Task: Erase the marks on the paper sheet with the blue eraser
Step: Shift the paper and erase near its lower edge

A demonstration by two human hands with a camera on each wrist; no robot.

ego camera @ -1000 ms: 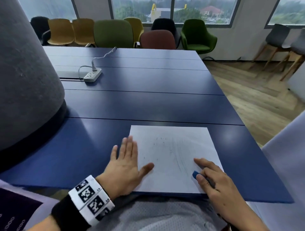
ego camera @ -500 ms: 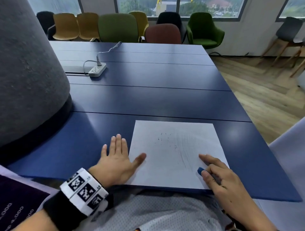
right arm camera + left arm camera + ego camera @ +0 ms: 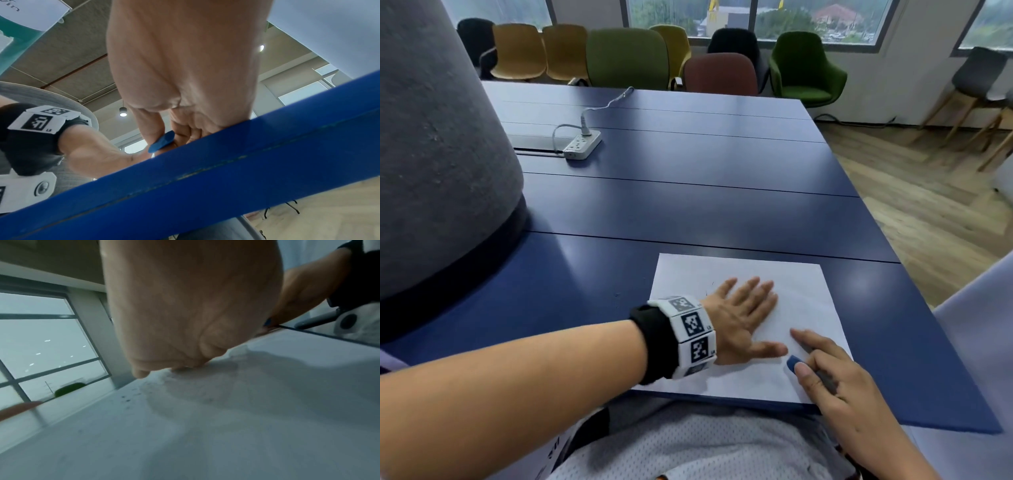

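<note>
A white paper sheet (image 3: 804, 301) lies on the blue table (image 3: 688, 212) near its front edge. My left hand (image 3: 746, 308) lies flat on the middle of the sheet with its fingers straight, covering most of the faint pencil marks. A few dark specks (image 3: 127, 400) show on the paper in the left wrist view. My right hand (image 3: 822, 363) rests at the sheet's lower right and pinches the blue eraser (image 3: 793, 361) between thumb and fingers. In the right wrist view the eraser (image 3: 162, 142) sits under the thumb, just above the table edge (image 3: 226, 170).
A large grey cone-shaped lamp shade (image 3: 438, 144) fills the left. A white power strip (image 3: 582, 144) with its cable lies far back on the table. Chairs (image 3: 626, 58) line the far side, and wooden floor (image 3: 928, 205) lies to the right.
My left hand has slid from the table beside the sheet's left edge onto the middle of the paper. The right hand with the eraser has stayed at the lower right.
</note>
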